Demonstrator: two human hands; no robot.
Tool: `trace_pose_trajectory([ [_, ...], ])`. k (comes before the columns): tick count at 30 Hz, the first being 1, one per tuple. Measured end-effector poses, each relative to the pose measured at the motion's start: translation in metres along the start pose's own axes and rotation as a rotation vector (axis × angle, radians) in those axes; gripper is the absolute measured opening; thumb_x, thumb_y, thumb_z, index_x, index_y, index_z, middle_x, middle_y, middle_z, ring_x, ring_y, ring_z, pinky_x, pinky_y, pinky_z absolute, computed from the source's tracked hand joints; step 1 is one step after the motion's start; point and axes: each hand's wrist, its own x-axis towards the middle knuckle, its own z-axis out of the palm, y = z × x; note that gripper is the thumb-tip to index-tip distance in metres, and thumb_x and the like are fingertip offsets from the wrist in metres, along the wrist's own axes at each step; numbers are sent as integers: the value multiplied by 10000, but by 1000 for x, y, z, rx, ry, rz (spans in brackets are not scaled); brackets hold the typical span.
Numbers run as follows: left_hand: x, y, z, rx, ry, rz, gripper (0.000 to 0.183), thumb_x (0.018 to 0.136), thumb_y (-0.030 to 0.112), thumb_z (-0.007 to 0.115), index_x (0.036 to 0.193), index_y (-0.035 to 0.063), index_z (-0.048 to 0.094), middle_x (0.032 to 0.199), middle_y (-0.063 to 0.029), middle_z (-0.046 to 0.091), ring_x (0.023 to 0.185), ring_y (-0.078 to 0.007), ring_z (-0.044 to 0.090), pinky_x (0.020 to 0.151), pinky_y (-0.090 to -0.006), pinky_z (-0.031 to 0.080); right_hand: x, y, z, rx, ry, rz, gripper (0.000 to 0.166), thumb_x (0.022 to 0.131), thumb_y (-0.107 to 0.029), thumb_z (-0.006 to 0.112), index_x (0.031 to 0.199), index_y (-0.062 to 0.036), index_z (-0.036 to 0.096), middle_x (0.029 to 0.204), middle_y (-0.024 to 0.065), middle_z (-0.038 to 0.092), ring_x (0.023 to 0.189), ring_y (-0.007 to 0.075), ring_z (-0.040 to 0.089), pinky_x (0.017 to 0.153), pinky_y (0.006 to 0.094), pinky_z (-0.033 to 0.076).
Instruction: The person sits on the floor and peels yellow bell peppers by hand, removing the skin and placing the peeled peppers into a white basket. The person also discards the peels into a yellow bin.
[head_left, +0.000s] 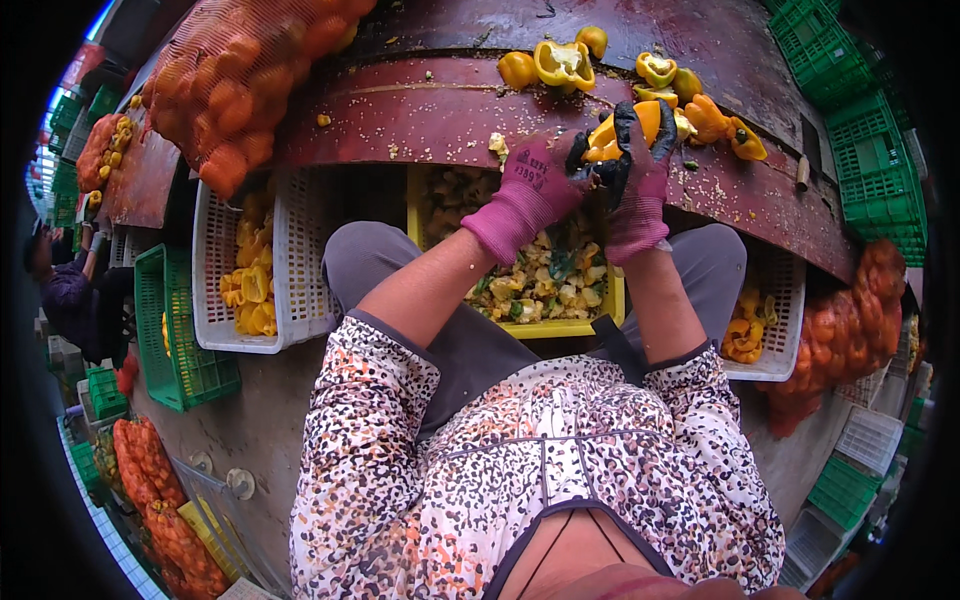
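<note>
My left hand (541, 174) and my right hand (636, 176) wear pink knit gloves with black-coated fingers. Between them they grip a piece of yellow bell pepper (604, 141) above the near edge of the red tabletop (390, 120); the fingers partly hide it. Below, between my knees, a yellow crate (517, 330) holds pepper cores and seed clumps (559, 296). Just beyond my hands lie a cut pepper half (562, 64) with its pale core showing, and several more yellow and orange peppers, some cut. White seeds are scattered over the tabletop.
White crates at left (281, 330) and right (784, 360) hold pepper pieces. A mesh sack of orange peppers (232, 90) bulges over the table's left side. A wooden handle (802, 174) lies at right. Green crates (874, 180) stand beyond; another person (71, 300) is far left.
</note>
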Motion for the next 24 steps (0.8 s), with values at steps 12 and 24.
trace_pose_trajectory([
  [12, -1, 19, -25, 126, 56, 686, 230, 657, 250, 711, 785, 108, 584, 811, -79, 610, 758, -294, 594, 751, -432, 453, 1, -21, -31, -639, -521, -189, 375, 901, -115, 570, 1251, -1, 495, 1213, 110, 569, 1083, 190, 558, 948, 291, 436],
  [24, -10, 2, -49, 423, -800, -97, 402, 779, 418, 689, 1045, 117, 685, 935, -116, 691, 902, -279, 660, 828, -359, 507, 43, -188, -271, -1643, 230, -287, 542, 845, -261, 671, 1287, -7, 486, 1245, 162, 561, 1128, 294, 558, 902, 378, 476],
])
